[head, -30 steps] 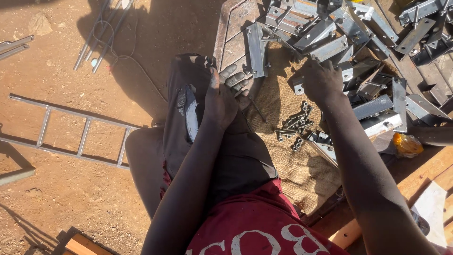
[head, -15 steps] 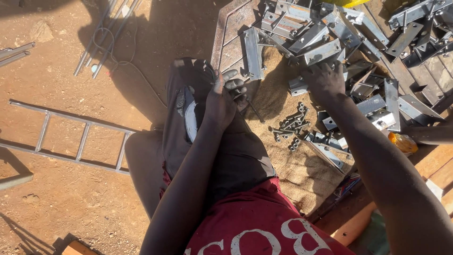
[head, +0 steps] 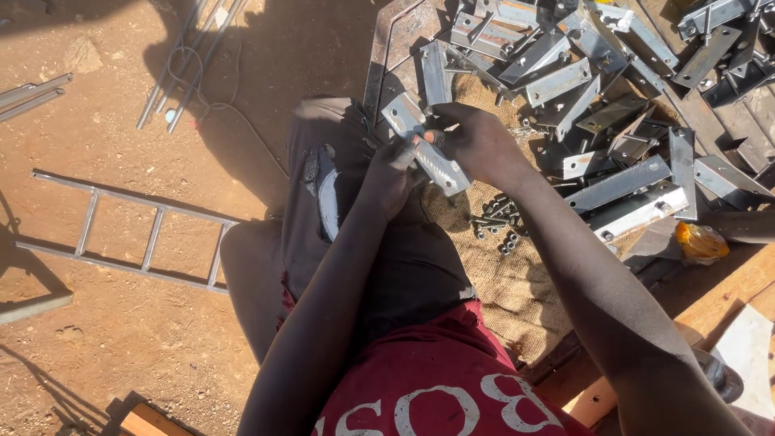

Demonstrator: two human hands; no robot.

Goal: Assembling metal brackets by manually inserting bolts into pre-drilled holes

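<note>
Red dirt ground [head: 121, 105] is lying all around a person who is sitting in the sun. Both hands are holding one metal bracket [head: 424, 145], a flat grey piece with a bent end. This bracket is our landmark. It is being held up over the person's dark trousers [head: 404, 266], tilted, with its top end pointing away and to the left.

The left hand [head: 387, 173] is curling around the near, lower part of the bracket, with the fingers closed on it. The right hand [head: 476, 141] is closing on the bracket from the right side, and its fingertips are pressing on the flat face. Both hands are touching each other at the bracket.

Just right of the bracket and a bit lower, a small heap of bolts [head: 496, 222] is lying on a brown sack cloth [head: 508, 282]. Farther right of the bracket and beyond it, a big pile of brackets [head: 613, 105] is shining in the light. A small orange thing [head: 701, 241] is sitting well to the right of the bracket, past the pile.

Well to the left of the bracket, a grey metal frame like a ladder [head: 121, 234] is lying flat on the dirt. Up and to the left of the bracket, some thin metal rods [head: 190, 60] are lying with a wire beside them.
</note>
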